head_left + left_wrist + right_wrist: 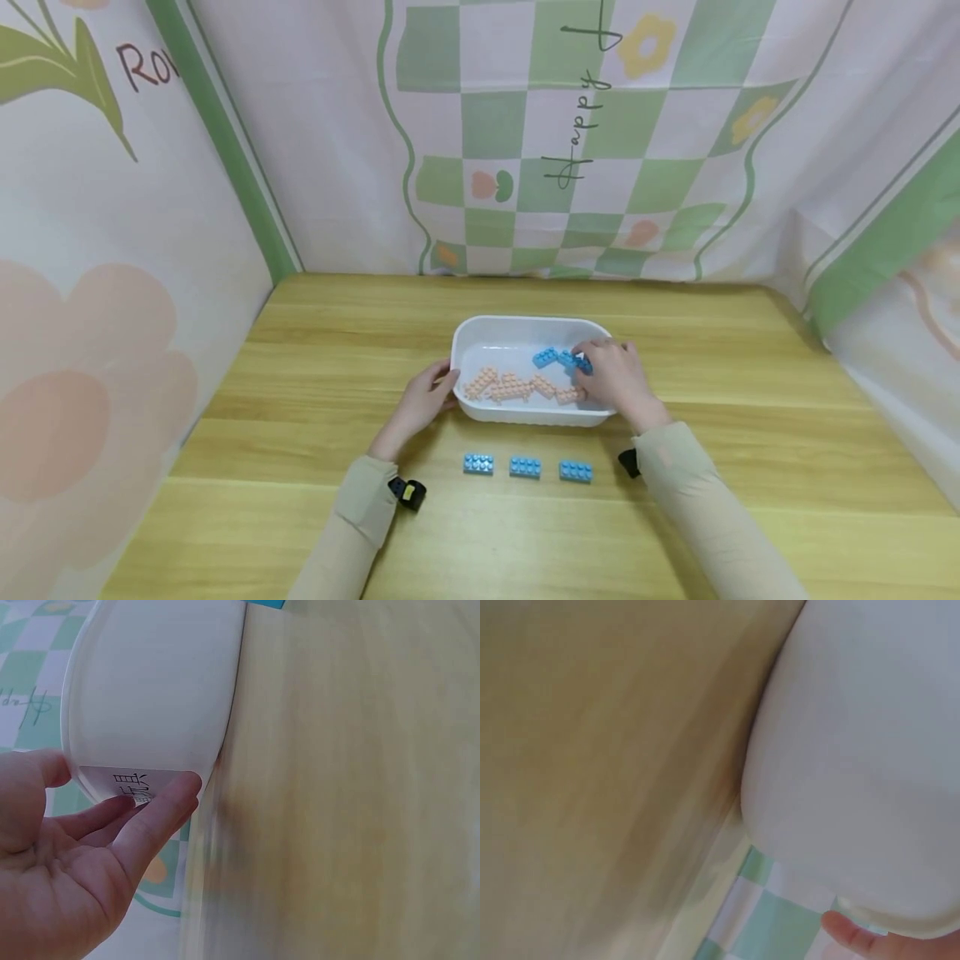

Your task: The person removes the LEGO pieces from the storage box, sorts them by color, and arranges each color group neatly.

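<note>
The person over the table wears long, pale beige sleeves, the left sleeve (352, 512) and the right sleeve (708, 504) alike, both softly creased, with roomy cuffs ending around the wrists. I can see a small, blocky black device (407, 493) at the left cuff, a yellow patch bright on it. At the right cuff, a dark piece (630, 463) shows from beneath the cloth, its shape mostly hidden.

Curtained nook, wider setting unclear | wood-grain tabletop (750, 358) beneath the hands (422, 398) (617, 375) | checkered fabric (555, 133) hanging beyond, floral fabric (97, 333) leftward
</note>
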Tool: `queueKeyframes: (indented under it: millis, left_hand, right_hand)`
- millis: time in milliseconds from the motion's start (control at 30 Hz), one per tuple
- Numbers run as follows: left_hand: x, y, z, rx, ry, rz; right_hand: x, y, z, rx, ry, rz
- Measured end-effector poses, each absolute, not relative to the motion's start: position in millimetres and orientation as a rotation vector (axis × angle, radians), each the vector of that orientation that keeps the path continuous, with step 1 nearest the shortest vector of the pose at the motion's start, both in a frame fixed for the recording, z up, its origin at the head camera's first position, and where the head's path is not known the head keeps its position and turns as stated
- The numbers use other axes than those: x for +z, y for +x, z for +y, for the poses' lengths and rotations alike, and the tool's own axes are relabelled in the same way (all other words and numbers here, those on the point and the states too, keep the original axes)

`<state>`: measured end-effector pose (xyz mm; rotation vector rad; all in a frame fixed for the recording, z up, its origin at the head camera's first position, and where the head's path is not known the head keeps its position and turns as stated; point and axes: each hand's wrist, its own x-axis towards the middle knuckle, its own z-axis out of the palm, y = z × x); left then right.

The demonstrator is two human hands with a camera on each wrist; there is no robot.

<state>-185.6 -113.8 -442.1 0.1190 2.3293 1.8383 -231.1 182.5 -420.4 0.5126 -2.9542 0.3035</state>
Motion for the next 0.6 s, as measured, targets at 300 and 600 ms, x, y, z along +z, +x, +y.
queueKeyframes:
  millis: [300,600]
  left_hand:
    - [-447,-188,-113,1.837,0.121,2.338]
    - [-450,-189,-113,1.826,0.104,2.347]
  right_hand:
    - [-414,-226,182,0.435,0.553,-2.829]
    - [-396,-217,182,0.538,0.619,-2.736]
